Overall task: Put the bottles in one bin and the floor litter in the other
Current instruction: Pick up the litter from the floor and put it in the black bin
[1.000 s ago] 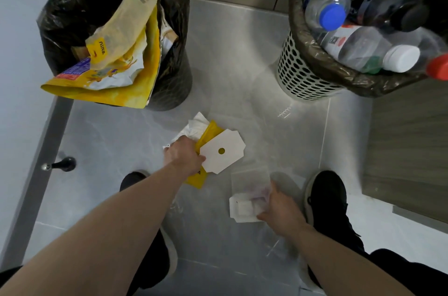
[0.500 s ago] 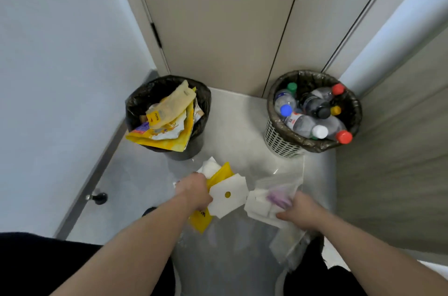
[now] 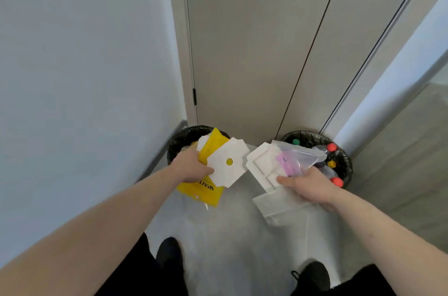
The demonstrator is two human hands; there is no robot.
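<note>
My left hand [image 3: 190, 167] grips a bundle of litter: a yellow wrapper [image 3: 202, 191], a white card with a round hole [image 3: 228, 162] and some white paper. It is held in front of the black-lined bin [image 3: 180, 140] at the left wall. My right hand [image 3: 306, 183] holds a white moulded tray [image 3: 260, 162] and a clear plastic bag with a pink item [image 3: 291, 158], in front of the right bin [image 3: 344, 162]. Bottles [image 3: 333, 149] with red, orange and green caps fill that bin.
Both bins stand on the grey tiled floor [image 3: 232, 235] against a closed beige door [image 3: 242, 53]. A white wall [image 3: 84, 65] runs on the left and a wood-grain panel [image 3: 400, 162] on the right. My two black shoes [image 3: 169, 251] are at the bottom.
I have straightened up from the floor. Both hands lifted their litter off the tiles and now hold it high in front of the bins, which look farther away.
</note>
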